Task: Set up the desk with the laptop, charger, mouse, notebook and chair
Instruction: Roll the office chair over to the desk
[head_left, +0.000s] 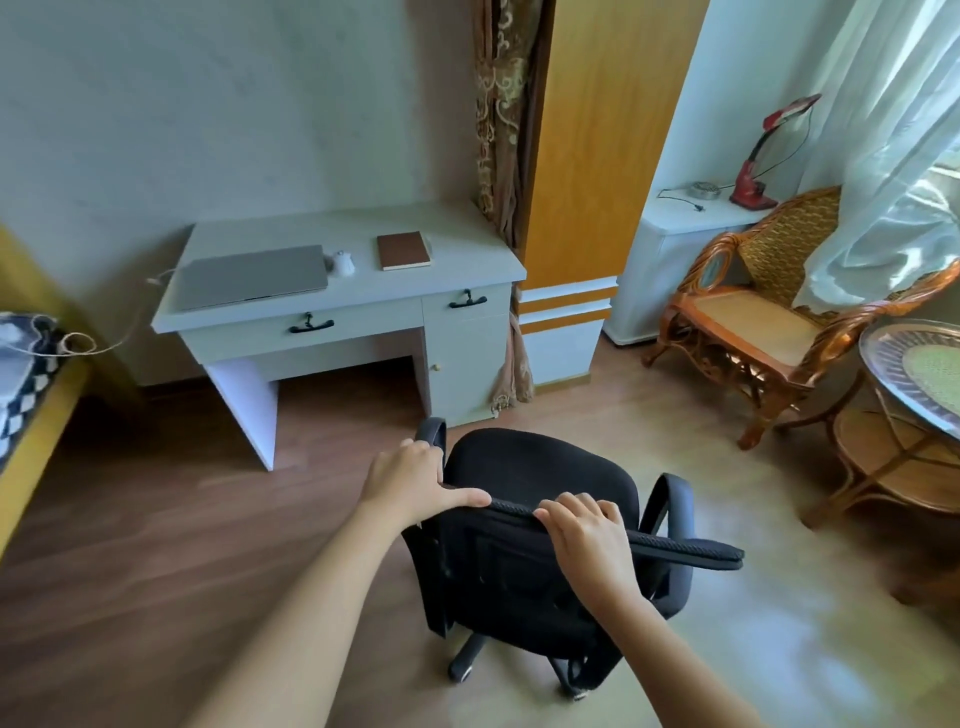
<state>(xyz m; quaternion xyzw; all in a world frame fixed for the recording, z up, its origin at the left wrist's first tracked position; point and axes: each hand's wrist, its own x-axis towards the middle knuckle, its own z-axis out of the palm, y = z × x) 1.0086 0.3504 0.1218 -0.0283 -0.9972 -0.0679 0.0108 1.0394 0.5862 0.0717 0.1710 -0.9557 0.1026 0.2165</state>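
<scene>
A person stands behind a black fabric swivel office chair (540, 499) on castors, both hands on the top edge of its backrest, with the white two-drawer desk (467, 291) well apart across the brown wood-plank floor (156, 545). The left hand (415, 480) lies at the backrest's left corner, thumb stretched along the rim and fingers curled over the front; the right hand (584, 530) grips the rim nearer its middle, fingers folded over it. On the desk a closed silver laptop (254, 275) lies at the left, a small white mouse (343, 264) just beside its right edge, and a brown hardcover notebook (404, 250) farther right; a pale charger cable (140, 312) trails off the desk's left end toward the bed. The chair appears to be the last item to place. It sits to the right of the knee opening and is turned slightly askew, so the push should probably angle forward and left, both hands pressing evenly to keep the castors tracking straight and the armrests clear of the drawer front and the right-hand cabinet. A slow finish would likely avoid bumping the desk and shifting the mouse
</scene>
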